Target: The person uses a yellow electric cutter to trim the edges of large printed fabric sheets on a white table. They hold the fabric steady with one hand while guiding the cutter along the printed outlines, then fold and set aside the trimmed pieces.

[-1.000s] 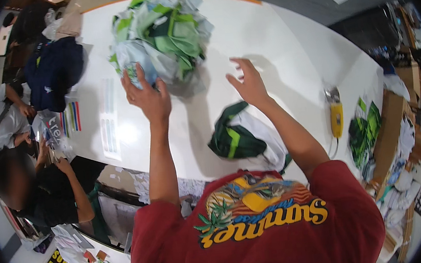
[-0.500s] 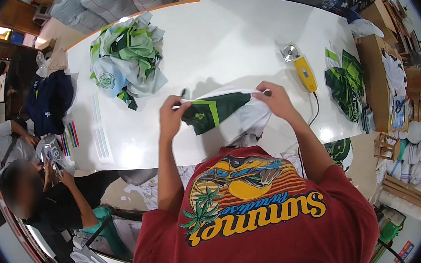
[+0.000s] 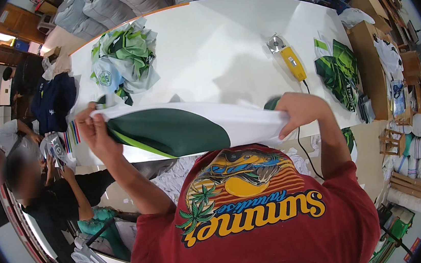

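Observation:
A white and dark green fabric piece (image 3: pixel 179 129) with a lime stripe is stretched sideways above the near edge of the table. My left hand (image 3: pixel 99 133) pinches its left end, and a small dark green bit of cloth sticks up behind the fingers. Its right end is gripped by my right hand (image 3: pixel 303 111), with another dark green patch showing beside the thumb. Both hands are closed on the cloth, off the tabletop. Beyond my left hand lies a crumpled heap of green and white fabric (image 3: pixel 128 53).
On the white table (image 3: pixel 201 45), a yellow handheld rotary cutter (image 3: pixel 291 61) trails a black cord. Green printed fabric (image 3: pixel 338 74) lies by the right edge, near cardboard boxes (image 3: pixel 369 63). A navy garment (image 3: pixel 53 103) is at the left, where two people sit, one handling a grey package.
My hands have moved wide apart, the left going farthest, and the fabric between them has gone from bunched to pulled out long. The view has shifted slightly.

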A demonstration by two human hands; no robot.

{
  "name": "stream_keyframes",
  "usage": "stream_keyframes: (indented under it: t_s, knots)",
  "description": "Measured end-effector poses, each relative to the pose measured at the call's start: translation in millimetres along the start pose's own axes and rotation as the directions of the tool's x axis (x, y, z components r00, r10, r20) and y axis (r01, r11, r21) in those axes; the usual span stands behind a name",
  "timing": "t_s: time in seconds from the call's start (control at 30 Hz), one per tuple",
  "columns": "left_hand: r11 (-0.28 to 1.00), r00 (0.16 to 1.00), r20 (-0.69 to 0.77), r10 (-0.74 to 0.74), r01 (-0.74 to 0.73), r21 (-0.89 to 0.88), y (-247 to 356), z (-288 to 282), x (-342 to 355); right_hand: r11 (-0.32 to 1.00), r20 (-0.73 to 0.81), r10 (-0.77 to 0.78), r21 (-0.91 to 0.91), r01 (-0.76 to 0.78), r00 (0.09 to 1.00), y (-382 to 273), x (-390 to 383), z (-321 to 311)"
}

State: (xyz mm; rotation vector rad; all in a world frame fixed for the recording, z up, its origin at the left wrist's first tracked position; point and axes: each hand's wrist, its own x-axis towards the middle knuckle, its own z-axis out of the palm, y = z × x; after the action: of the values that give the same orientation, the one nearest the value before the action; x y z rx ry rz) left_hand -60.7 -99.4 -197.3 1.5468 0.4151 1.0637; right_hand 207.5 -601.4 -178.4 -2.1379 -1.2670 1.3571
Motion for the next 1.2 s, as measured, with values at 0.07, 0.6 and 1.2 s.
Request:
stream_keyframes:
  t_s: [0.07,0.6,1.2]
  knots:
    - [0.998,0.998,0.014,-0.059,0.059,0.015,1,-6,17,0.971,-0.059,0.011,0.239,0.004,0.998,19,-26,-17]
    - [0.529,0.755,0.519,-0.402,-0.271,0.804,-185,84,-171,0.982,-0.689,0.014,-0.128,-0.140,0.725,139,136,180]
    - [0.509,0.534,0.761,-0.369,-0.569,0.646,-187,122,-240,0.983,-0.705,-0.064,-0.166,-0.077,0.707,97,216,167]
